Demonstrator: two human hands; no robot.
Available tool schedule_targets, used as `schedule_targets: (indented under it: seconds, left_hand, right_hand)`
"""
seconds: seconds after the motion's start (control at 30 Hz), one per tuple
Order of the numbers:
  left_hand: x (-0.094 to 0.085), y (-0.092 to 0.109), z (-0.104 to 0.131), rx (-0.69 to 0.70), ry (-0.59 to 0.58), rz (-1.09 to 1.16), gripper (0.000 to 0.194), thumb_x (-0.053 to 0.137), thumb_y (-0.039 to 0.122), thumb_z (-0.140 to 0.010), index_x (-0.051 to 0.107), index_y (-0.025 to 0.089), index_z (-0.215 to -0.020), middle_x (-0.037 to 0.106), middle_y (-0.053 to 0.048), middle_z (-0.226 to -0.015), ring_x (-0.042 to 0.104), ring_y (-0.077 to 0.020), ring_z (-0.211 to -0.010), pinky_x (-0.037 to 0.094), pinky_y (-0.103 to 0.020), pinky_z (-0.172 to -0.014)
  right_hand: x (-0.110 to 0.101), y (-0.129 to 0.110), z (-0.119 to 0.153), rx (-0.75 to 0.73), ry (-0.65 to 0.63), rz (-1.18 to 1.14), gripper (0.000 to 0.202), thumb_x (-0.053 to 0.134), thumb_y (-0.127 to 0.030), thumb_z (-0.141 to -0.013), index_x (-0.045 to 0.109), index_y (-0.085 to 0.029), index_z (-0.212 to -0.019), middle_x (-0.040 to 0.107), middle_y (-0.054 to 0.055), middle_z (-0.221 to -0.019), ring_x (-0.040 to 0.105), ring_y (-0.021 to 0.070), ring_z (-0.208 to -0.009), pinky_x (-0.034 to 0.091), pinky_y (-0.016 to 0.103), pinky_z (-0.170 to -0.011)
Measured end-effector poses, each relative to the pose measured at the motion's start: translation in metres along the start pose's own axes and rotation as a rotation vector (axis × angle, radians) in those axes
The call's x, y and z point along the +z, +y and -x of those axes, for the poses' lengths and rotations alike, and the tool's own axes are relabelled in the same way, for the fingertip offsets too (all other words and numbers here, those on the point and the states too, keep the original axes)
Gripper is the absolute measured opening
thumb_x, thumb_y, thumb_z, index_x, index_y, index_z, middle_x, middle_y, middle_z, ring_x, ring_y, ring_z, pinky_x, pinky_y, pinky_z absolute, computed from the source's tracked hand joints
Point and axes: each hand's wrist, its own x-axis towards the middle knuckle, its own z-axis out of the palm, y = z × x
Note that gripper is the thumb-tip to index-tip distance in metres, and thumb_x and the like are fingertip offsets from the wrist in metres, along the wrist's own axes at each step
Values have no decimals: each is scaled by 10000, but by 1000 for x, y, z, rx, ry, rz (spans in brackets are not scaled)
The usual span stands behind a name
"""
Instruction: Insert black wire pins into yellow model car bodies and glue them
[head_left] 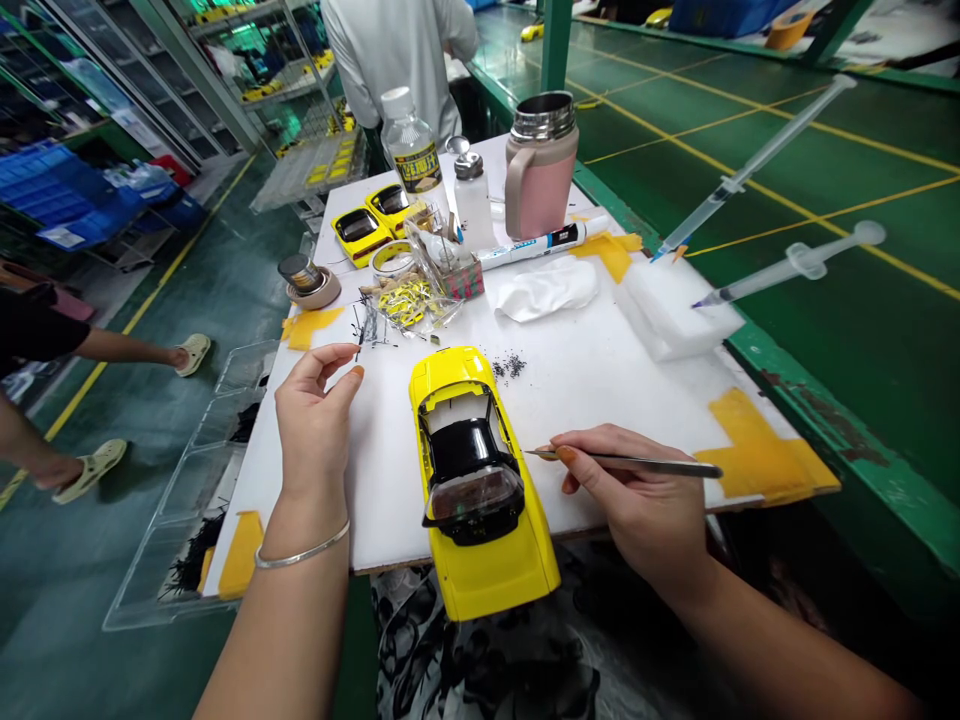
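Observation:
A yellow toy car body (499, 575) with a black roof and a tinted windscreen lies on the white tabletop, its near end past the front edge. To its right, my right hand (637, 490) is closed around metal tweezers (660, 464), whose tips point at the car's side without visibly gripping anything. My left hand (319, 410) is left of the car, thumb and forefinger pinched at a thin black part (360, 345). More thin black parts (382, 325) lie just beyond those fingers. Tiny black pieces (511, 366) are scattered beside the car's far end.
Behind the car are a bag of yellow parts (409, 303), a marker (532, 246), a crumpled white cloth (547, 288) and a pink mug (546, 180). Two syringes (757, 165) stick into a white foam block (675, 310) at right. A clear tray (187, 500) adjoins the left edge.

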Motion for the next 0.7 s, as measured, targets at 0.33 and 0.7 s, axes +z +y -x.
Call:
schedule_targets:
  seconds: [0.33,0.7]
  left_hand:
    - [0,-1,0,12,4,19,273,782,160,-739,790,222,-1005,763,-36,-1065,687,-202,-1059,516,-336,-1002]
    - [-1,-1,0,1,4,1,269,771,173,-738,780,216,-1004,757,-43,-1073,687,-209,-1066,521,-349,-1016]
  right_hand:
    - [2,-1,0,-31,-10,3,94,730,-143,-882,815,-180,-867,750,6,-719,663,89,-547,548,173,-529]
    - [0,0,1,-40,-3,23,91,731,-150,-890,814,-186,-882,747,2,-715,671,91,-572,551,173,-552]
